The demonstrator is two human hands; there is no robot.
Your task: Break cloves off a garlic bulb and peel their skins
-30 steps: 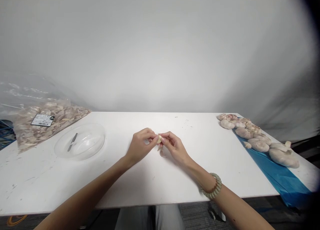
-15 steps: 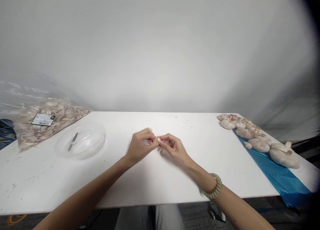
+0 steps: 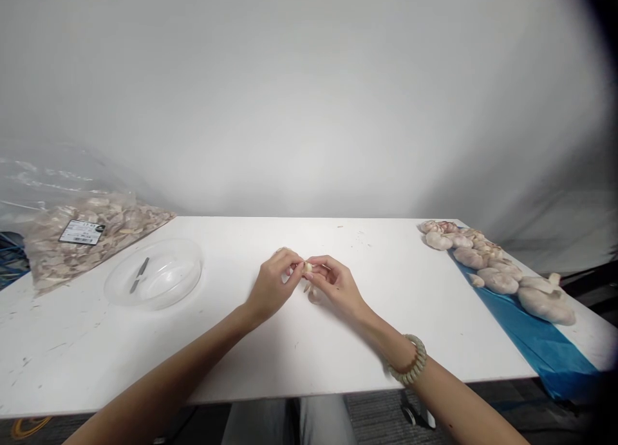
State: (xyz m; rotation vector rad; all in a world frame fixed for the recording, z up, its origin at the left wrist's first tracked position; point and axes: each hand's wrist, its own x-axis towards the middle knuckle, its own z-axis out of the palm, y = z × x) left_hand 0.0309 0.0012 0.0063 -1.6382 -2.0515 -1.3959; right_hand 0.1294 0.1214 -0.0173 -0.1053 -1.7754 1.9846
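Observation:
Above the middle of the white table, my left hand (image 3: 276, 279) and my right hand (image 3: 337, 285) meet at the fingertips. Between them is a small pale garlic clove (image 3: 308, 266), pinched by thumb and fingers of both hands. Part of the clove is covered by the fingertips. Bits of papery garlic skin (image 3: 313, 295) show just below my right fingers. Some pale garlic also peeks out behind the knuckles of my left hand, mostly hidden. A beaded bracelet (image 3: 410, 362) circles my right wrist.
A clear plastic bowl (image 3: 188, 284) with a small knife (image 3: 140, 275) in it stands to the left. Behind it leans a labelled plastic bag of garlic skins (image 3: 120, 229). Several garlic bulbs (image 3: 497, 281) lie along a blue plastic sheet (image 3: 526, 332) at the right edge.
The fingers of my left hand have shifted slightly at the clove, and more of its pale surface shows. The bowl, bag and bulbs stay in place.

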